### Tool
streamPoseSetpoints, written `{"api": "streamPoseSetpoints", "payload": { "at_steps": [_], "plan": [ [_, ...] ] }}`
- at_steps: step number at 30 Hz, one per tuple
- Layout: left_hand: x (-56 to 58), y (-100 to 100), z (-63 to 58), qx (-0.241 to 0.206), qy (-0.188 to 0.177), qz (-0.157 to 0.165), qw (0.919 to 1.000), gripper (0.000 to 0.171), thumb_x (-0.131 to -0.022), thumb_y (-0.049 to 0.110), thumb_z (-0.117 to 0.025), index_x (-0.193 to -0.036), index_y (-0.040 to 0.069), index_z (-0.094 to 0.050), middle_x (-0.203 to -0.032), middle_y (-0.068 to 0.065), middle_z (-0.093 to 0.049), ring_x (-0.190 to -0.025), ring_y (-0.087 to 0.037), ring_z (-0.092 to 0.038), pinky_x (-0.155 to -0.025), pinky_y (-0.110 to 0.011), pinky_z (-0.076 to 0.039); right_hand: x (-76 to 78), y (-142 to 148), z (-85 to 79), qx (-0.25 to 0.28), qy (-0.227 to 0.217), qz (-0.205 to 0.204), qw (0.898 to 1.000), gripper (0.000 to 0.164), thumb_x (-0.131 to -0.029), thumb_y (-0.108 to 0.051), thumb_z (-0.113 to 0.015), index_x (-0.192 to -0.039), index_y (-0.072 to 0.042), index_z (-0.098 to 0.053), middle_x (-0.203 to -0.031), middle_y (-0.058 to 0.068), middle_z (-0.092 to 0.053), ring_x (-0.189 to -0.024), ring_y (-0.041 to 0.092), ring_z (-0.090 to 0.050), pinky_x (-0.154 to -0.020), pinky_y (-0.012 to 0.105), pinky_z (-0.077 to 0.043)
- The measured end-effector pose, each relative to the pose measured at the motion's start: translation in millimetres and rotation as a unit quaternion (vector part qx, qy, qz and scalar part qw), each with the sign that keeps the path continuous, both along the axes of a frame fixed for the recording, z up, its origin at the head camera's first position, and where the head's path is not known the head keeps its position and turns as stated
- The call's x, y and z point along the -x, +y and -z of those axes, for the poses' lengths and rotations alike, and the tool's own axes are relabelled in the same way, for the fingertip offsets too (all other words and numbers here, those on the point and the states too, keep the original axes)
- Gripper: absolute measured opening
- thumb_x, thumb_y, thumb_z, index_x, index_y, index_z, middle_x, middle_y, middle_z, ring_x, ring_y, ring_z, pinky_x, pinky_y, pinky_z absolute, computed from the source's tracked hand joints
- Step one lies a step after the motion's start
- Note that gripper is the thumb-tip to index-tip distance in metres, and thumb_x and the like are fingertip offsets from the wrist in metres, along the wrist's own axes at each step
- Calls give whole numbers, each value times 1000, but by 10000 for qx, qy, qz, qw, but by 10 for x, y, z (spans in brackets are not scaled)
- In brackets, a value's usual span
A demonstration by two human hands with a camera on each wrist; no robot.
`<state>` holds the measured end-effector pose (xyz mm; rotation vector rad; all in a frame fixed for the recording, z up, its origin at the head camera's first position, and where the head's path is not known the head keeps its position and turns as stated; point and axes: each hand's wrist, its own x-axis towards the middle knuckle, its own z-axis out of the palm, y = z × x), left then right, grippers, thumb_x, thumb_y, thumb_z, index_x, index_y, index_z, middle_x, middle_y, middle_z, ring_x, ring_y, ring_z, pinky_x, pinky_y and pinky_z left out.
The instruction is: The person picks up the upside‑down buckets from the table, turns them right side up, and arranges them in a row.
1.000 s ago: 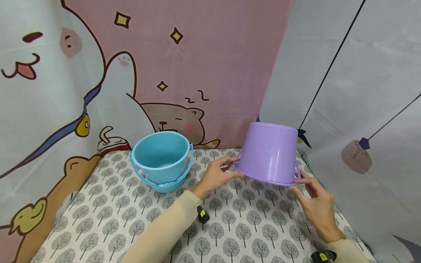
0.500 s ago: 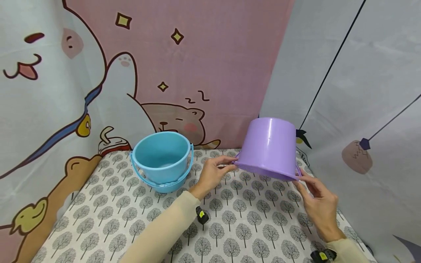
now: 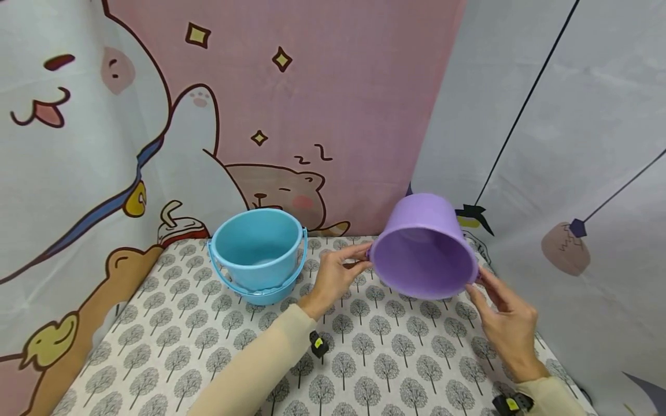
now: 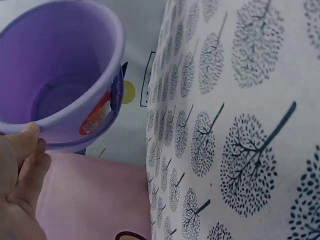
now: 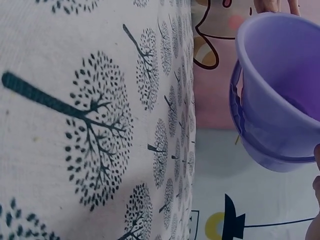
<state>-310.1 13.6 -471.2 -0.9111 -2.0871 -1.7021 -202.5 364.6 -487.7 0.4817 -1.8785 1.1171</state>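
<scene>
A purple bucket (image 3: 424, 260) is held up over the right side of the table, tipped on its side with its mouth facing me. My left hand (image 3: 335, 276) pinches its rim at the left handle joint. On the opposite side, my right hand (image 3: 503, 318) pinches the rim between thumb and fingers. In the left wrist view the bucket's handle (image 4: 116, 95) hangs along the wall, beside a red sticker (image 4: 96, 116). To the left, a light blue bucket (image 3: 255, 245) stands upright on the table, its handle lowered across the front.
A white cloth with printed trees (image 3: 364, 370) covers the table. A pink cartoon curtain (image 3: 359, 104) hangs behind, and a grey curtain (image 3: 572, 144) borders the right side. Black wrist cameras (image 3: 318, 344) sit on both wrists.
The purple bucket has turned from nearly upside down until its mouth faces me. Both hands have kept their grip on its rim. The blue bucket has not moved.
</scene>
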Motion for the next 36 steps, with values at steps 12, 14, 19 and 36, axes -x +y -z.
{"api": "streamPoseSetpoints", "payload": {
  "at_steps": [12,14,19,36],
  "plan": [
    [-25,11,-7,-205,1199,330,9920,77,-86,-16,-92,-158,-2,-67,-150,-22,-78,-118,-35,-88,-104,-37,-72,17,60,-97,-942,269,217,9950,92,-100,-52,-86,-163,10,-59,-146,43,-69,-144,-8,-67,-123,19,-52],
    [-29,11,-18,-275,1317,385,9902,75,-88,-14,-91,-158,-4,-66,-149,-24,-78,-117,-37,-88,-104,-38,-72,21,76,-108,-1145,261,393,9923,103,-98,-67,-80,-165,8,-57,-147,41,-70,-144,-12,-63,-124,15,-50],
    [-33,1,-43,-451,1536,382,9864,69,-89,-13,-90,-154,-7,-68,-141,-26,-81,-111,-38,-89,-102,-36,-73,40,112,-149,-1517,392,545,9861,110,-97,-73,-77,-166,9,-55,-147,38,-71,-144,-15,-60,-128,10,-45],
    [-112,-224,-238,267,1520,-1003,9829,64,-91,13,-94,-152,9,-77,-135,-13,-87,-113,-34,-84,-109,-28,-70,204,44,-443,-1716,-344,-355,9839,109,-90,-47,-92,-177,-2,-45,-160,31,-66,-128,-7,-64,-115,6,-55]
  ]
}}
